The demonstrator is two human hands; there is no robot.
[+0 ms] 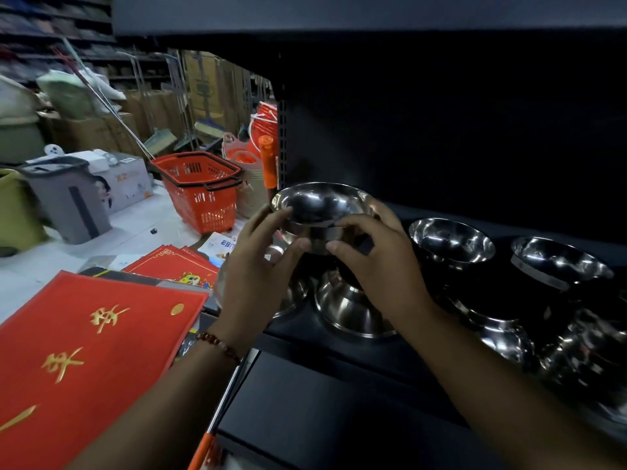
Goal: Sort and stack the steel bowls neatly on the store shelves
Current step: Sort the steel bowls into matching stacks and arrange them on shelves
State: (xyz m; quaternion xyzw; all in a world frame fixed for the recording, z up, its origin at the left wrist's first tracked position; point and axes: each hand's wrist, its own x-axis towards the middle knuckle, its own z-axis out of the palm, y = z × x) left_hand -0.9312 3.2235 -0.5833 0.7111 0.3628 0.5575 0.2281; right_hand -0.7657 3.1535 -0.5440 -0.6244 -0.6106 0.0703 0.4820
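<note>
A steel bowl is held upright above the left end of the dark shelf. My left hand grips its left side with thumb at the base, and my right hand grips its right side, fingers curled round the rim and foot. Under it an upturned steel bowl lies on the shelf, with another bowl partly hidden behind my left hand. To the right stand two stacks of bowls, one stack nearer and a second stack farther right. Several more bowls lie at the shelf's right.
A shelf board hangs overhead and a dark back panel closes the shelf behind. Red mats with gold characters lie at the lower left. An orange shopping basket stands on the floor, with boxes, a grey bin and an orange-handled pole around it.
</note>
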